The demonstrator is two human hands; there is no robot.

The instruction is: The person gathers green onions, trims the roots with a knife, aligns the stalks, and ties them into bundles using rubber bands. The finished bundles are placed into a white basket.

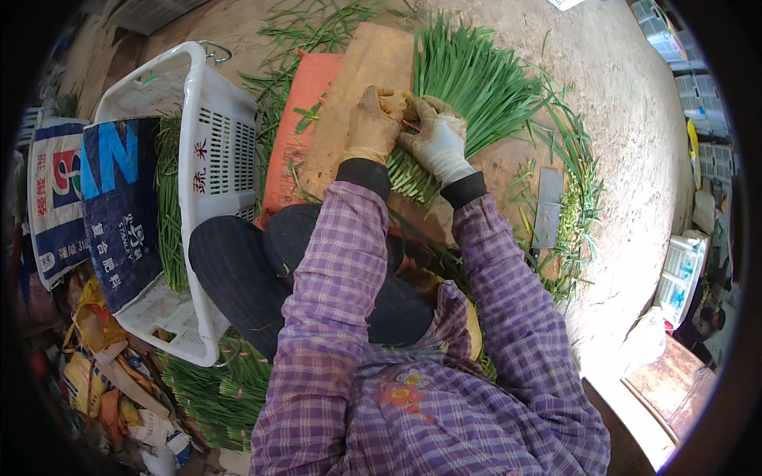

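A bundle of garlic chives (476, 83) lies on a wooden board in front of me, leaves fanned away and pale cut stems (414, 178) towards me. My left hand (374, 122), in a stained yellowish glove, is at the bundle's left edge with its fingers pinched together. My right hand (439, 134), in a dirty white glove, curls over the stems. A thin red tie (411, 125) shows between both hands, and their fingers close on it; its ends are hidden. A cleaver (547, 208) lies flat to the right, its handle towards me.
At left, a white plastic basket (193, 238) holds chives (171, 202) and a printed fertilizer sack (122, 208). Tied chive bundles (214, 387) lie below it. A wooden plank (363, 65) rests on an orange sack (286, 149). Loose trimmings (574, 160) surround the cleaver.
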